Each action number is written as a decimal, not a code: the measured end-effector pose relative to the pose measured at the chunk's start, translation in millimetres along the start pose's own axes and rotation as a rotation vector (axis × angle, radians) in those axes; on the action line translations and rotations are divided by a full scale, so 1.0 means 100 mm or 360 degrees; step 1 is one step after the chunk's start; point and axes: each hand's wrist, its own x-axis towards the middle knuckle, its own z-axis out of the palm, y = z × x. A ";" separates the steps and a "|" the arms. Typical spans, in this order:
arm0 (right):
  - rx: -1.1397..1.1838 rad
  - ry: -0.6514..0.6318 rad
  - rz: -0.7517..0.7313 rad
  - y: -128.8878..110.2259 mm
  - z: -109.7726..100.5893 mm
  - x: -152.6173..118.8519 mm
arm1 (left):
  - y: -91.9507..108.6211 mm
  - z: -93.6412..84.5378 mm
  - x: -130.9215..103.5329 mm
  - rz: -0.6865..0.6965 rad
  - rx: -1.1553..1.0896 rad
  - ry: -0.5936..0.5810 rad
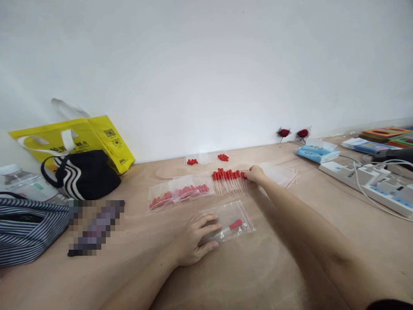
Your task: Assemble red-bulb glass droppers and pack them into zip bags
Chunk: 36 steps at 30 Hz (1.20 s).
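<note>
My left hand [198,239] rests on the near end of a clear zip bag [240,211], its fingers spread and lying over the plastic. Inside that bag lies one glass dropper with a red rubber bulb [235,224]; its tip end is partly under my fingers. Farther out, my right hand [255,175] is closed in a pinch at the right end of a row of loose red-bulbed droppers [229,181], gripping the bulb of the endmost dropper [244,175]. The row's glass tubes point toward me.
Filled dropper bags [180,191] overlap at left of the row. Two red-bulb groups [223,157] lie near the wall. Flat clear bags [279,172] are beyond my right wrist. A power strip [371,185] and tissue pack [318,151] sit right; bags [90,174] stand left.
</note>
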 end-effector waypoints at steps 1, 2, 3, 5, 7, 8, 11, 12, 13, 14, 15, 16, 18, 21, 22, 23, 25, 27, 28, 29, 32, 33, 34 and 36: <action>0.0001 -0.0025 0.0047 -0.02 0.02 0.03 | 0.00 0.00 0.00 -0.0001 -0.0010 0.0006; 0.0011 -0.0049 0.0090 -0.04 0.04 0.06 | 0.00 0.01 0.00 -0.0012 -0.0022 0.0014; 0.0031 -0.0070 0.0129 -0.05 0.06 0.08 | 0.01 0.00 0.00 -0.0027 -0.0035 0.0022; 0.0104 -0.0100 0.0190 -0.06 0.10 0.10 | 0.03 -0.01 0.00 -0.0055 -0.0056 0.0016; 0.0221 -0.0127 0.0228 -0.06 0.11 0.10 | 0.05 -0.02 0.01 -0.0076 -0.0067 0.0008; 0.0296 -0.0143 0.0236 -0.05 0.10 0.09 | 0.06 -0.03 0.01 -0.0083 -0.0068 0.0004; 0.0584 -0.0197 0.0195 -0.03 -0.01 0.05 | 0.07 -0.04 0.01 -0.0089 -0.0072 -0.0002; 0.0693 -0.0216 0.0159 -0.01 -0.08 0.02 | 0.07 -0.04 0.01 -0.0090 -0.0077 -0.0006; 0.0802 -0.0234 0.0116 0.01 -0.15 -0.02 | 0.06 -0.04 0.01 -0.0095 -0.0081 -0.0011; 0.0908 -0.0249 0.0071 0.05 -0.22 -0.07 | 0.06 -0.03 0.00 -0.0105 -0.0083 -0.0014; 0.1002 -0.0261 0.0029 0.09 -0.28 -0.13 | 0.05 -0.03 0.00 -0.0116 -0.0081 -0.0010; 0.1080 -0.0263 -0.0008 0.14 -0.34 -0.21 | 0.05 -0.02 0.00 -0.0127 -0.0079 -0.0008; 0.1245 -0.0231 -0.0062 0.25 -0.39 -0.39 | 0.04 -0.01 -0.01 -0.0146 -0.0068 0.0004; 0.1629 -0.0118 -0.0080 0.42 -0.33 -0.69 | 0.04 -0.01 -0.01 -0.0167 -0.0049 -0.0010; 0.1705 -0.0101 -0.0062 0.46 -0.29 -0.79 | 0.04 -0.01 -0.01 -0.0171 -0.0043 -0.0015; 0.1763 -0.0094 -0.0047 0.49 -0.25 -0.88 | 0.05 -0.01 0.00 -0.0173 -0.0039 -0.0016; 0.1823 -0.0122 -0.0031 0.50 -0.18 -1.01 | 0.05 -0.02 0.00 -0.0172 -0.0038 -0.0018; 0.1867 -0.0165 -0.0033 0.47 -0.14 -1.09 | 0.05 -0.02 0.00 -0.0165 -0.0042 -0.0027; 0.1888 -0.0182 -0.0031 0.45 -0.12 -1.11 | 0.05 -0.03 0.00 -0.0167 -0.0042 -0.0032; 0.1908 -0.0198 -0.0028 0.43 -0.11 -1.14 | 0.06 -0.03 0.00 -0.0172 -0.0041 -0.0033; 0.1967 -0.0268 -0.0024 0.40 -0.07 -1.21 | 0.08 -0.04 0.01 -0.0203 -0.0035 -0.0050; 0.1979 -0.0312 -0.0028 0.39 -0.06 -1.24 | 0.08 -0.05 0.01 -0.0213 -0.0037 -0.0061; 0.1981 -0.0372 -0.0032 0.38 -0.04 -1.27 | 0.09 -0.05 0.02 -0.0219 -0.0042 -0.0073; 0.1927 -0.0551 -0.0039 0.37 -0.03 -1.34 | 0.09 -0.05 0.02 -0.0240 -0.0055 -0.0094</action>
